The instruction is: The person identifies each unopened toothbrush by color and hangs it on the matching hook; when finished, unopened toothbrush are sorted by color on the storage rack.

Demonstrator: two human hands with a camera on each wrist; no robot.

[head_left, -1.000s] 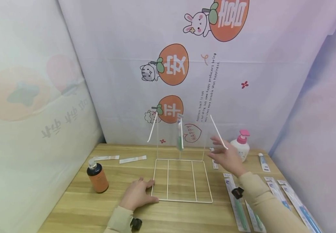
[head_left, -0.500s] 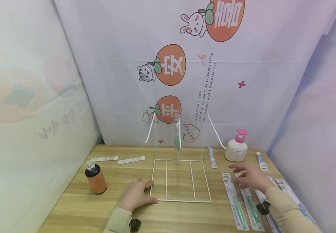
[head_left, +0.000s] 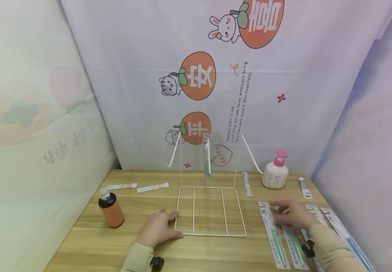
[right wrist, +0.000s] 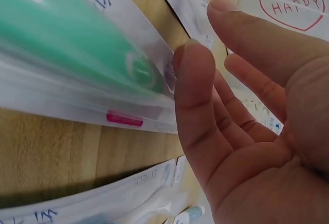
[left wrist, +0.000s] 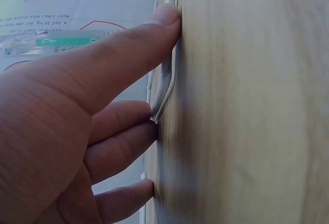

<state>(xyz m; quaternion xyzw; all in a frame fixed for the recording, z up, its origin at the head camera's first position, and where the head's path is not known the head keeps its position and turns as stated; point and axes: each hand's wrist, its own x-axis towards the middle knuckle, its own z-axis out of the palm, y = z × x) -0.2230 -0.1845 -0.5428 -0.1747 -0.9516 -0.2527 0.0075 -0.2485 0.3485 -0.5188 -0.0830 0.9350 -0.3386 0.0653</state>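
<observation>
My left hand [head_left: 156, 226] rests at the front left corner of a white wire rack [head_left: 213, 235]. Its thumb lies on the front wire and two fingertips meet the corner, as the left wrist view shows. From the rack's middle hook hangs a packaged green toothbrush [head_left: 207, 169]. At the right, my right hand [head_left: 294, 214] is over the top end of another packaged green toothbrush [head_left: 297, 247]. In the right wrist view, its thumb and forefinger stand apart, with the forefinger right at that pack [right wrist: 103, 39]. Left of it lies one more green toothbrush pack [head_left: 277, 245].
Blue toothbrush packs [head_left: 355, 247] lie far right. Behind are a toothpaste tube [head_left: 305, 188], a white pump bottle [head_left: 275, 175] and a narrow pack [head_left: 247, 184]. An orange pump bottle [head_left: 112, 211] and slim packets [head_left: 153, 187] stand or lie left. Side hooks [head_left: 252, 154] jut forward.
My right hand has moved from behind the right hook, back and right, then down over the second green toothbrush pack. My left hand has stayed at the rack corner.
</observation>
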